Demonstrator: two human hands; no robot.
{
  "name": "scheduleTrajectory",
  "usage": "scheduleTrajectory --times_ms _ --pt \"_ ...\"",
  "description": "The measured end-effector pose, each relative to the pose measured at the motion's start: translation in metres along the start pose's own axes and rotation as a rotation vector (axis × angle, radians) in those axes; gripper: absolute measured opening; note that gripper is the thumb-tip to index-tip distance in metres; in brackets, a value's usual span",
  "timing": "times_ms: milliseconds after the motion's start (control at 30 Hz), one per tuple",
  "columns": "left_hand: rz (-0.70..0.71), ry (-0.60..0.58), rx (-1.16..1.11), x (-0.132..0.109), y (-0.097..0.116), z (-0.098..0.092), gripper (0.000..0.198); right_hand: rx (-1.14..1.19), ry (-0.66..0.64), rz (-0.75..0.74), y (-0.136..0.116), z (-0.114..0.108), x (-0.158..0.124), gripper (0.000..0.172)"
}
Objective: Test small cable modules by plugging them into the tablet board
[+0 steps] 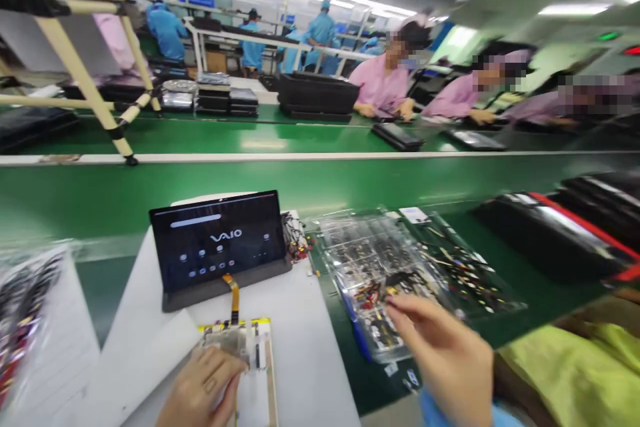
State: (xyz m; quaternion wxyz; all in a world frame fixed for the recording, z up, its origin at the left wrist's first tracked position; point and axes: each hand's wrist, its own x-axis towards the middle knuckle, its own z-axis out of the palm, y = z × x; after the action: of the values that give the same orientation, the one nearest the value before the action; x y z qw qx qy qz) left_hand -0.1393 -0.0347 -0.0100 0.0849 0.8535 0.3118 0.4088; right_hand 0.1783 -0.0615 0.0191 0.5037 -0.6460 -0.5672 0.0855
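My left hand [203, 383] is closed, its fingertips pinched together over an opened tablet panel [267, 380] with bare circuitry and yellow edging. What those fingers hold, if anything, is hidden. An orange ribbon cable [233, 293] runs from the panel's top to a lit tablet [220, 240] with a VAIO logo, propped up in a dark stand. Off to the right, my right hand [445, 347] pinches over a clear compartment tray [380, 260] full of small parts. At its fingertips shows a small yellow and dark bit, too blurred to name.
A white board [305, 347] lies under the tablet, with a bunch of small wired parts [299, 240] beside it. Bagged parts [465, 267] and black tablet stacks [550, 233] stand right. Across the green belt [350, 180], people in pink work. A pipe-frame stand [75, 53] rises left.
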Motion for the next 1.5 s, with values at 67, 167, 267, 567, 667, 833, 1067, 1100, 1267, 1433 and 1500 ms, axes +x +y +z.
scheduleTrajectory --times_ms 67,167,267,567,667,833,1067,1100,1267,1433,1500 --pt "-0.043 -0.024 -0.003 0.009 0.005 -0.003 0.025 0.041 -0.133 -0.058 -0.006 0.028 -0.038 0.016" --pt "-0.092 -0.084 -0.006 0.011 0.009 -0.001 0.023 0.102 -0.356 -0.125 -0.016 0.063 -0.075 0.008" --pt "-0.117 -0.155 -0.016 0.002 0.007 0.004 0.022 0.191 -0.472 -0.095 -0.029 0.086 -0.084 0.010" --pt "-0.060 -0.304 0.069 -0.004 0.009 0.010 0.022 0.311 -0.466 -0.032 -0.046 0.104 -0.065 0.011" --pt "-0.019 -0.362 0.164 -0.002 0.012 0.011 0.023 0.295 -0.477 -0.010 -0.046 0.103 -0.066 0.012" --pt "-0.007 -0.356 0.202 -0.005 0.012 0.013 0.022 0.284 -0.483 -0.002 -0.048 0.101 -0.067 0.013" --pt "-0.005 -0.357 0.230 -0.003 0.014 0.011 0.026 0.274 -0.465 0.046 -0.047 0.100 -0.069 0.010" --pt "-0.007 -0.359 0.244 -0.003 0.015 0.012 0.025 0.274 -0.464 0.058 -0.046 0.100 -0.070 0.010" --pt "0.009 -0.338 0.266 -0.008 0.016 0.013 0.022 0.279 -0.484 0.052 -0.044 0.100 -0.072 0.010" --pt "0.002 -0.346 0.264 -0.009 0.018 0.012 0.019 0.277 -0.487 0.037 -0.046 0.100 -0.071 0.011" --pt "-0.014 -0.348 0.249 -0.008 0.018 0.011 0.021 0.283 -0.487 0.038 -0.047 0.100 -0.071 0.012"
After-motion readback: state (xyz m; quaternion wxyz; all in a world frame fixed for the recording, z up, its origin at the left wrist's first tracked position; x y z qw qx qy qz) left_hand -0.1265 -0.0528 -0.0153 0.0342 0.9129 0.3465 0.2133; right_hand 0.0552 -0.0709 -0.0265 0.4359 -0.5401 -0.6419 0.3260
